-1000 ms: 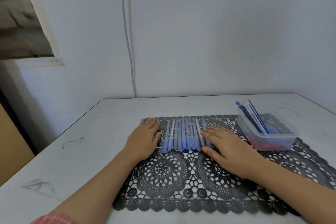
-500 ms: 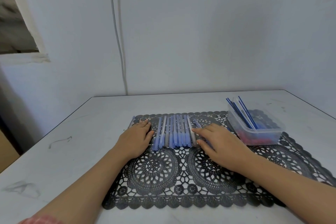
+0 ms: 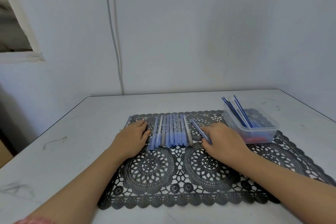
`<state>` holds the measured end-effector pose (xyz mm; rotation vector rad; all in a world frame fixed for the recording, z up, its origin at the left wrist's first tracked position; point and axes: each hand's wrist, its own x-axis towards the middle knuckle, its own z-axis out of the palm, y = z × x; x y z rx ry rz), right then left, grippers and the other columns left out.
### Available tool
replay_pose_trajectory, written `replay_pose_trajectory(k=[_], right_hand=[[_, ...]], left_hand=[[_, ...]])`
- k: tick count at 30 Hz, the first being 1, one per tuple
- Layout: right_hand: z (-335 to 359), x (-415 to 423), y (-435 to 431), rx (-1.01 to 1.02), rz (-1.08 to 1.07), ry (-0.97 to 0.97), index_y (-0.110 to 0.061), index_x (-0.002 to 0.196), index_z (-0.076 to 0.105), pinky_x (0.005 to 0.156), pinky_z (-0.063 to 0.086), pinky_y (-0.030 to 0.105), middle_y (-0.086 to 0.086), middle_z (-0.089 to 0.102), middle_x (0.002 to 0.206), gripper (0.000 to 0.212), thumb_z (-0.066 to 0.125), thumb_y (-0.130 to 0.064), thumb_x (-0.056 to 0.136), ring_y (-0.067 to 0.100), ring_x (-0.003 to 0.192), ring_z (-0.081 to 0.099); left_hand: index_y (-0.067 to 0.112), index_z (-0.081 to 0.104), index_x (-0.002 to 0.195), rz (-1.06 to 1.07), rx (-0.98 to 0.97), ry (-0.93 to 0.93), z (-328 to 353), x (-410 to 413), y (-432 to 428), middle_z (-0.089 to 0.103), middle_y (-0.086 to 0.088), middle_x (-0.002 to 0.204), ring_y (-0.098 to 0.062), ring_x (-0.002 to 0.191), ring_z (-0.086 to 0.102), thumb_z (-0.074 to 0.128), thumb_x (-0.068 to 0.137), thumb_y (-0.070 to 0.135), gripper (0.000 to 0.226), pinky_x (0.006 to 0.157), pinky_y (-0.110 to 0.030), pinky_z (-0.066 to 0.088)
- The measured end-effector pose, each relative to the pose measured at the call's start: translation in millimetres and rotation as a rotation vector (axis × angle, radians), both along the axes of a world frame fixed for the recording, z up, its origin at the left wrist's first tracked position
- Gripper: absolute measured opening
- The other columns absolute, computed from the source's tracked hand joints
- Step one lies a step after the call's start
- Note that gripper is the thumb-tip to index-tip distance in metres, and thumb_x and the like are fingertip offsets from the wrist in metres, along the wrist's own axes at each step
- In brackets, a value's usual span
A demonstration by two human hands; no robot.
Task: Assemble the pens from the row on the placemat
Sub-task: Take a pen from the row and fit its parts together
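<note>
As fingers [image 3: 209,129] curl, the right hand [image 3: 224,141] perhaps pinches a slim pen [image 3: 197,127].

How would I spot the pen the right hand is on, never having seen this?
On the black placemat, find the row of pens. Just right of it, the right hand holds one blue pen; unlike the others, it lies slanted and apart.

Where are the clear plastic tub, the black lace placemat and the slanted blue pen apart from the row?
clear plastic tub [image 3: 261,133]: head view, near side wall.
black lace placemat [image 3: 151,166]: head view, centre of its left medallion.
slanted blue pen [image 3: 197,126]: head view, far part of its barrel.
</note>
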<state>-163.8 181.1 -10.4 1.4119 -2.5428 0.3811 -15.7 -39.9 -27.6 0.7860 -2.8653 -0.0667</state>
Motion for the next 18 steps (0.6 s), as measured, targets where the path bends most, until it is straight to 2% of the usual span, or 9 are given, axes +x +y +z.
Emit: replay_pose_trajectory(k=[4,8,10,12,15,18], right_hand=[[3,1,2,-0.148,0.039,-0.008,-0.022,0.130,0.053,0.066,0.043,0.024,-0.005,0.053,0.087,0.039,0.045,-0.027,0.092,0.011,0.083,0.049],[7,6,5,-0.417,0.157,0.025,-0.015,0.128,0.056,0.061,0.040,0.019,-0.014,0.042,0.074,0.040,0.051,-0.024,0.090,0.003,0.068,0.043],[8,9,6,-0.502,0.249,0.084,-0.012,0.123,0.060,0.060,0.039,0.013,-0.015,0.044,0.073,0.040,0.047,-0.027,0.088,0.001,0.064,0.042],[7,12,7,-0.565,0.350,0.144,-0.008,0.118,0.063,0.063,0.039,0.010,-0.008,0.052,0.074,0.037,0.048,-0.023,0.087,0.002,0.065,0.044],[6,13,8,-0.636,0.481,0.205,-0.005,0.116,0.063,0.062,0.045,0.014,0.000,0.058,0.076,0.032,0.054,-0.015,0.087,0.006,0.066,0.049],[5,14,8,-0.658,0.568,0.260,-0.003,0.115,0.063,0.055,0.049,0.021,0.003,0.059,0.075,0.031,0.057,-0.012,0.086,0.010,0.065,0.051]], left_hand=[[0.017,0.036,0.145,0.037,-0.086,0.109,-1,1,-2,0.036,0.002,0.150,-0.013,0.138,0.030,0.032,0.101,0.038,0.049,0.114,-0.032,0.019],[0.016,0.059,0.127,0.051,-0.057,0.484,13,4,9,0.060,0.000,0.127,-0.016,0.121,0.049,0.037,0.095,0.039,0.046,0.106,-0.036,0.029],[0.018,0.066,0.118,0.004,0.108,0.628,25,2,24,0.064,0.003,0.117,-0.013,0.112,0.054,0.042,0.094,0.040,0.040,0.101,-0.035,0.038],[0.023,0.068,0.112,-0.054,0.413,0.701,34,-1,44,0.065,0.009,0.110,-0.005,0.106,0.056,0.053,0.095,0.034,0.026,0.095,-0.028,0.042],[0.023,0.072,0.101,-0.141,0.822,0.805,46,-4,72,0.072,0.011,0.101,-0.003,0.101,0.063,0.058,0.091,0.030,0.019,0.089,-0.019,0.047],[0.015,0.073,0.095,-0.171,0.990,0.933,55,-4,91,0.073,0.012,0.086,0.003,0.083,0.067,0.058,0.089,0.020,0.016,0.070,-0.008,0.048]])
